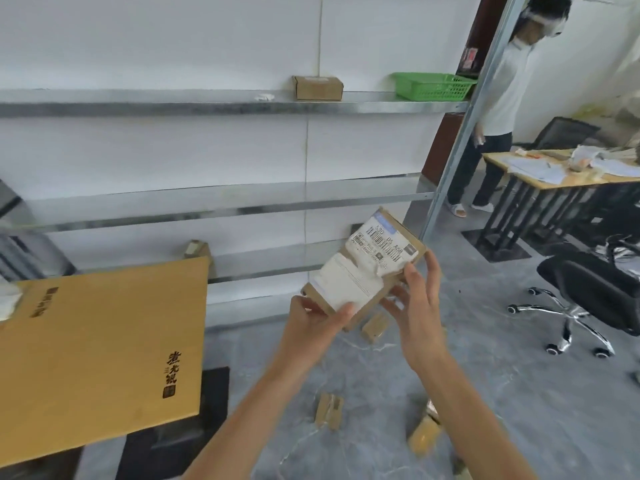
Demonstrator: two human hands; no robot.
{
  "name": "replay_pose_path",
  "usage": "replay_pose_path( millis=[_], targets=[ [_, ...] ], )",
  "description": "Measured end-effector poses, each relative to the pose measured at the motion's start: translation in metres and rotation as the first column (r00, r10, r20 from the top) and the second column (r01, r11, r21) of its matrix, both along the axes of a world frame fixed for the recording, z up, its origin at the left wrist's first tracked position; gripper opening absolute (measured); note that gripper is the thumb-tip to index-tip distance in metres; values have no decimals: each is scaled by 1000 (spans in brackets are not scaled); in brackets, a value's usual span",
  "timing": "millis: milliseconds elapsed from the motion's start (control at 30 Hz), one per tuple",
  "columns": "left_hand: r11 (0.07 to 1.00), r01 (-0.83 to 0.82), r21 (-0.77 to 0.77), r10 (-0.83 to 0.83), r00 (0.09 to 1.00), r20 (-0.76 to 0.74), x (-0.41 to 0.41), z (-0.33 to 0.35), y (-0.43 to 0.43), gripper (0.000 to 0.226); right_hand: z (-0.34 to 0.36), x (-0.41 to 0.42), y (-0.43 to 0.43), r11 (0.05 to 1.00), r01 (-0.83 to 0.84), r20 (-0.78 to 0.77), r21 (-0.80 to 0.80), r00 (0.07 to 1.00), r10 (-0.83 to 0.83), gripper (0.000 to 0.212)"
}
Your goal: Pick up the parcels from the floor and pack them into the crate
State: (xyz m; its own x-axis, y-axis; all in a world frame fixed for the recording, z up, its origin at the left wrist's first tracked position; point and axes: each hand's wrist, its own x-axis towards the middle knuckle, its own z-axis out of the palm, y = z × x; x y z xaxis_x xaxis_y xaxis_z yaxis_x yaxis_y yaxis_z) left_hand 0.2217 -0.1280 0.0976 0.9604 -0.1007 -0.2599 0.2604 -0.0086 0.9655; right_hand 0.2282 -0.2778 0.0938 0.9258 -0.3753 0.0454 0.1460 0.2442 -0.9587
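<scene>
Head view: left hand (313,318) and right hand (420,303) clamp a parcel (363,271) above the floor (519,375) — fingertip hold, it could slip.

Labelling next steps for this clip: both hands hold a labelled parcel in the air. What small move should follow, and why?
Probably swing the parcel left toward the big carton, likely the crate, though its opening is not visible. The left hand and right hand both grip it clear of the floor, and other parcels lie there waiting.
</scene>
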Motion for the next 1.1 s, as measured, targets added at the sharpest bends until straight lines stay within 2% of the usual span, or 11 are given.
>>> replay_pose_path(
  millis=[33,100,167,267,367,467,567,667,800,933,1100],
  targets=[
    [1000,25,1,-25,1000,-13,-14,-1,1,52,0,-10,0,1000,18,-7,-11,1000,-18,34],
    [997,67,-26,-68,997,-40,-38,0,5,86,0,-32,0,998,46,-30,-43,998,-47,32],
    [988,149,-26,-149,989,16,-59,1,11,108,0,-54,4,997,14,-49,-82,999,-18,33],
    [951,305,55,-310,938,156,-92,4,18,96,0,-87,21,965,-184,-94,-186,981,168,34],
    [963,267,22,-267,954,134,-126,5,37,78,0,-117,45,916,-369,-113,-159,928,354,45],
    [966,253,-61,-243,961,136,-158,3,76,76,2,-143,75,849,-505,-116,-155,863,491,58],
    [972,217,-90,-202,968,151,-193,-1,133,78,0,-170,117,783,-601,-152,-158,799,583,53],
    [985,143,-92,-127,979,161,-238,-8,199,77,-5,-206,171,726,-672,-177,-150,740,649,46],
    [993,-27,-115,46,985,164,-313,-15,282,54,-18,-281,250,665,-736,-192,-126,676,712,63],
    [977,-171,-131,189,972,140,-376,-28,350,53,-31,-341,322,600,-791,-212,-124,611,762,60],
    [961,-265,-85,273,956,106,-416,-37,417,51,-40,-371,391,541,-832,-244,-124,554,796,58]
  ],
)
